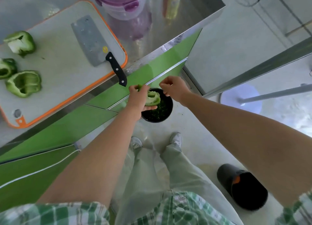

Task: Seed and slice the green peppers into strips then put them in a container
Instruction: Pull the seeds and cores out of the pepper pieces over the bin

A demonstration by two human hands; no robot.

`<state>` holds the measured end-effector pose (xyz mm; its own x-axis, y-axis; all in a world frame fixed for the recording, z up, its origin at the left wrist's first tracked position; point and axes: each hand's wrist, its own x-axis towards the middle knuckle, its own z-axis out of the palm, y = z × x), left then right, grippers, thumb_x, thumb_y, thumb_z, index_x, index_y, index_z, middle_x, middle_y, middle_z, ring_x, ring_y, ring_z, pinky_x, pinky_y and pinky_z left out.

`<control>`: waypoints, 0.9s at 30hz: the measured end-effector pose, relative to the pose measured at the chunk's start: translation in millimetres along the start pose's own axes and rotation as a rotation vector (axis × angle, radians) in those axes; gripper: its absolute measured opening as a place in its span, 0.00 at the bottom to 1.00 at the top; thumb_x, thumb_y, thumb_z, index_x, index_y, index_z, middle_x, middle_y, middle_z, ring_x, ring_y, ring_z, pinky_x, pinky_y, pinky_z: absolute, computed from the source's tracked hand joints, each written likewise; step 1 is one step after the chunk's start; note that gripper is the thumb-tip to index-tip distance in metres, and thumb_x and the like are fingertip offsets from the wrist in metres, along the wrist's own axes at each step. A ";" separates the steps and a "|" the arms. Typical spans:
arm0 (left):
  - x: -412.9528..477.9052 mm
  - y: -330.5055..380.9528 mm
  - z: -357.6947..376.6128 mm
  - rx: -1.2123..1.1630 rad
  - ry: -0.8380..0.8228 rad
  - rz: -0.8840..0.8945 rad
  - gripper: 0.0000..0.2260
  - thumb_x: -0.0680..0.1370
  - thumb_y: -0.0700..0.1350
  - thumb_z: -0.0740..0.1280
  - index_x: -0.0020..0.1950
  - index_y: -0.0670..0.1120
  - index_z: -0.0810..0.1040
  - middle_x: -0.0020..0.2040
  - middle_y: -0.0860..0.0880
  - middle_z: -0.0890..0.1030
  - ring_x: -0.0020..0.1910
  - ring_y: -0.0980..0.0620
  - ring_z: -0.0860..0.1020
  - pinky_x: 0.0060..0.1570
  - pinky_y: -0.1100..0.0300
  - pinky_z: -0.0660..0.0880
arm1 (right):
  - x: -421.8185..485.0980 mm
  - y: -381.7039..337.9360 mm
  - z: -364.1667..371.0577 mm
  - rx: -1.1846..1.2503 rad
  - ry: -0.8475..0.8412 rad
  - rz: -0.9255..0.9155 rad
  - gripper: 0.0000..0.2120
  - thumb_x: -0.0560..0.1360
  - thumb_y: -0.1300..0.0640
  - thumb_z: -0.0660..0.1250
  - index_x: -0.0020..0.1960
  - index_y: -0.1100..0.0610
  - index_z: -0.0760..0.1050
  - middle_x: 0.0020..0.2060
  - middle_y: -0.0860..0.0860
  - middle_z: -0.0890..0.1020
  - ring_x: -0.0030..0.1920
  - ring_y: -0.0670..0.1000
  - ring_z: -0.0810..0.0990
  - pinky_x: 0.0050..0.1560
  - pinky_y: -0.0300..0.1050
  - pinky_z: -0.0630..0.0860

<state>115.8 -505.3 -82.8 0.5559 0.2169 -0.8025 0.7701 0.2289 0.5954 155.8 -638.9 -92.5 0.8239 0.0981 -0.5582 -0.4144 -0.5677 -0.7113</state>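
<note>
My left hand (138, 98) grips a green pepper half (153, 98) over a black bin (166, 114) on the floor beside the counter. My right hand (173, 89) hovers just right of the pepper with its fingers curled together; whether it pinches anything I cannot tell. Three more pepper pieces lie on the left of the orange-rimmed cutting board (59, 59): one with a white core (21, 43), one at the frame edge (6, 68) and a hollow half (24, 83). A cleaver (91, 42) rests on the board, its black handle sticking past the counter edge.
A clear container with a purple lid (123, 3) stands behind the board, and a bottle (172, 3) to its right. A second black bin (243, 186) lies on the floor by my right leg. A white stool (241, 98) stands at right, under metal bars.
</note>
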 end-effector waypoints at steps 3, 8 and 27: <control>7.9 -7.6 -4.9 -0.046 0.004 -0.072 0.13 0.80 0.43 0.63 0.61 0.45 0.63 0.53 0.43 0.71 0.47 0.41 0.79 0.41 0.43 0.82 | 1.5 5.9 6.6 -0.136 -0.040 -0.054 0.07 0.76 0.58 0.66 0.52 0.57 0.80 0.48 0.52 0.81 0.50 0.51 0.77 0.57 0.46 0.74; 17.7 -14.0 -9.7 -0.038 0.004 -0.084 0.14 0.81 0.44 0.64 0.61 0.46 0.62 0.58 0.41 0.71 0.51 0.42 0.79 0.39 0.47 0.83 | -5.7 11.8 13.6 -0.304 -0.228 -0.302 0.08 0.75 0.58 0.68 0.53 0.55 0.81 0.58 0.51 0.73 0.59 0.48 0.70 0.61 0.39 0.62; 13.5 -25.4 -43.2 -0.145 -0.286 -0.020 0.22 0.78 0.38 0.67 0.69 0.45 0.63 0.62 0.42 0.77 0.52 0.44 0.82 0.46 0.52 0.83 | -4.9 16.3 20.1 -0.227 -0.370 -0.158 0.13 0.74 0.50 0.71 0.55 0.56 0.79 0.51 0.52 0.80 0.54 0.52 0.78 0.58 0.47 0.72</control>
<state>90.2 -467.1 -107.1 0.6222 -0.0600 -0.7806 0.7406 0.3681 0.5621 137.3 -632.1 -110.0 0.6593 0.4597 -0.5949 -0.1659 -0.6828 -0.7115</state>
